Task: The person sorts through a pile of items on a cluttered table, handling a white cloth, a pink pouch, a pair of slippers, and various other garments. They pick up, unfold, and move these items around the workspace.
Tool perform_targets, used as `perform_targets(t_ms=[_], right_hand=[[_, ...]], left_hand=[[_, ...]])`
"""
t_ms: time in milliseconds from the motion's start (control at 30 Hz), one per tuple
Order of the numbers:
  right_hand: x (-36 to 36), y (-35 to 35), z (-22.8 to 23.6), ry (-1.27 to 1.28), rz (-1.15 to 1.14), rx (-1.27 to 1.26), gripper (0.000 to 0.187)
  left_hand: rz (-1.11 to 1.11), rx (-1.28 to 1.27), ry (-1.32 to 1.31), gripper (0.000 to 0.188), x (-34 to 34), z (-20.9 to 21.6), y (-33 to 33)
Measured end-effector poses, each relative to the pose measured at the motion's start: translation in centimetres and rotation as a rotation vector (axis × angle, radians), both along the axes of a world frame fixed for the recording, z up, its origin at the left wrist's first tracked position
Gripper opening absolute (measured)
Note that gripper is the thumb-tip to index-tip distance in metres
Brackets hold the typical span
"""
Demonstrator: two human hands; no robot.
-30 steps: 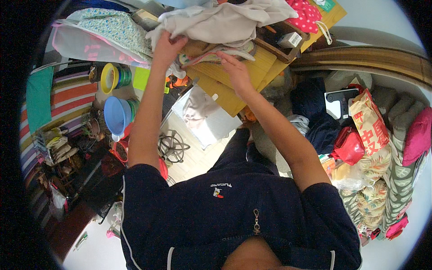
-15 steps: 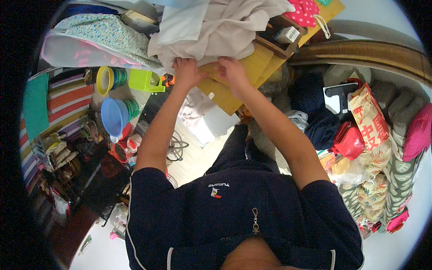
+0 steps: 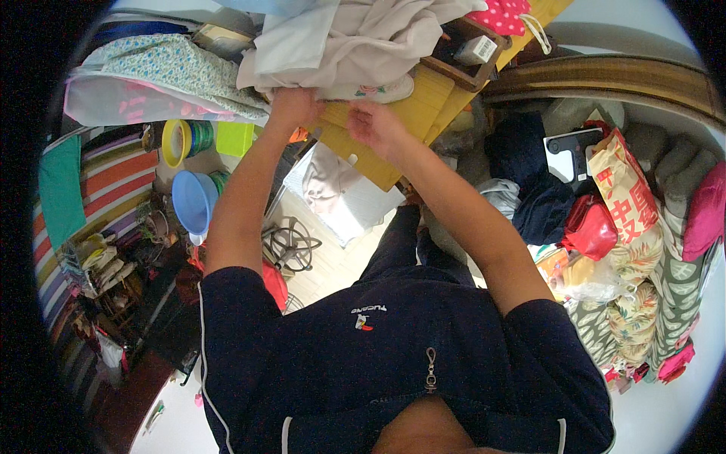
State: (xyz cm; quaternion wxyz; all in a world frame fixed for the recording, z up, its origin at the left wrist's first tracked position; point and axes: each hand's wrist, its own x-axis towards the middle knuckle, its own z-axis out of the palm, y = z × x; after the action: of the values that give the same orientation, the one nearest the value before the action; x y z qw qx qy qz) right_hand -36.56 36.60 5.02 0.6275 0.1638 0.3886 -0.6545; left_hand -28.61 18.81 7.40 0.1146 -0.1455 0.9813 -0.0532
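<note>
A: While the left hand [image 3: 297, 106] is touching the beige cloth [image 3: 370, 51] on the yellow table [image 3: 423, 106], what's the right hand [image 3: 373, 127] doing?
B: Hovering just beside, fingers curling narrow. Can't tell if either's gripping.
A: Containers?
B: Wooden tray [image 3: 450, 76] is holding a small box [image 3: 476, 50]. Lower, pale fabric [image 3: 325, 178] is lying in or on a white carton [image 3: 370, 214], can't tell which.
</note>
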Motion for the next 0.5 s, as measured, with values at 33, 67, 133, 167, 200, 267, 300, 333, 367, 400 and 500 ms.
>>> perform_targets(t_ms=[33, 67, 133, 167, 200, 267, 300, 333, 367, 400, 500], right_hand=[[0.0, -0.2, 0.0, -0.034, -0.034, -0.016, 0.013], [0.0, -0.3, 0.0, -0.069, -0.068, -0.032, 0.012], [0.3, -0.3, 0.2, -0.049, -0.109, 0.020, 0.011], [0.3, -0.2, 0.3, -0.038, -0.131, 0.047, 0.011], [0.5, 0.0, 0.3, -0.053, -0.160, 0.041, 0.011], [0.9, 0.6, -0.5, -0.079, -0.220, 0.029, 0.010], [1.1, 0.9, -0.9, -0.081, -0.220, 0.011, 0.013], [1.3, 1.4, -0.9, -0.085, -0.221, -0.004, 0.016], [1.6, 1.8, -1.0, -0.088, -0.222, -0.020, 0.019], [1.9, 2.0, -1.0, -0.133, -0.242, 0.003, 0.021], [3.0, 2.1, 1.2, -0.223, -0.259, 0.015, 0.025]], left_hand=[[0.024, 0.023, -0.045, 0.050, -0.2, 0.5, -0.1], [0.008, 0.020, -0.004, 0.050, 0.1, 0.2, -0.3], [-0.027, 0.017, 0.080, 0.050, 0.4, -0.2, -0.1], [-0.003, 0.040, 0.050, 0.050, 0.5, -0.1, 0.2], [0.020, 0.063, 0.019, 0.049, 0.7, 0.1, 0.7], [0.075, 0.107, -0.084, 0.048, 0.5, 0.8, 1.5], [0.108, 0.128, -0.159, 0.048, 0.3, 0.9, 1.7], [0.140, 0.150, -0.236, 0.047, 0.1, 1.2, 2.0], [0.138, 0.192, -0.248, 0.051, -0.1, 1.7, 2.2], [0.135, 0.233, -0.260, 0.055, -0.4, 2.2, 2.3], [0.088, 0.355, -0.132, 0.060, 0.6, 1.6, 1.3]])
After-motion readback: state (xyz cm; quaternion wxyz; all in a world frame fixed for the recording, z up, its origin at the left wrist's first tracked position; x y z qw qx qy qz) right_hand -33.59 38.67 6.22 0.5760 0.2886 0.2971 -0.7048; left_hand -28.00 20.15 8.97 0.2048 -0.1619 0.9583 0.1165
